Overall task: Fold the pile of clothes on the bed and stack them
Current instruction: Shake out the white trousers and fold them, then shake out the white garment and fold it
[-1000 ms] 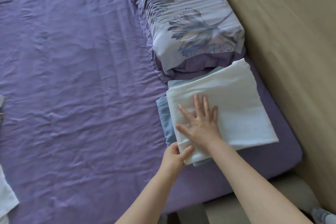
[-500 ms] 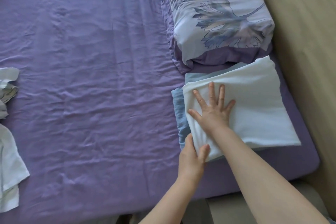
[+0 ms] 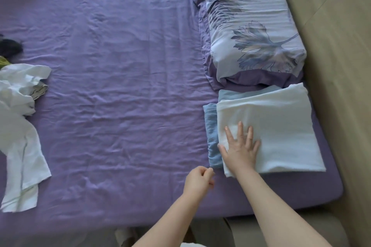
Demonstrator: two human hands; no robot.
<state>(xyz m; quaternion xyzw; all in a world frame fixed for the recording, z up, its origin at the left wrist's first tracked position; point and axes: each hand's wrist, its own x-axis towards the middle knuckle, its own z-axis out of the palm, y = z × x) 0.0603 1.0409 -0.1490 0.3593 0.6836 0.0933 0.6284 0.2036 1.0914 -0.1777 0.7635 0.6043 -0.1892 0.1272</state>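
Head view, lower right of the frame: we note the right hand (image 3: 240, 149) lying flat, fingers straight and spread, pressing the near left corner of a folded white garment (image 3: 275, 128). That garment tops a folded blue garment (image 3: 212, 136), whose edge shows along the left and far sides of the stack. The stack sits on the purple bed sheet (image 3: 120, 86), just below a leaf-print pillow (image 3: 251, 26) at upper right. We record the left hand (image 3: 197, 181) over the sheet just left of the stack, fingers curled and holding nothing, apart from the cloth. At the left edge lies the unfolded pile, mostly white clothes (image 3: 18, 118); a dark item (image 3: 10, 47) above it is possibly a sock.
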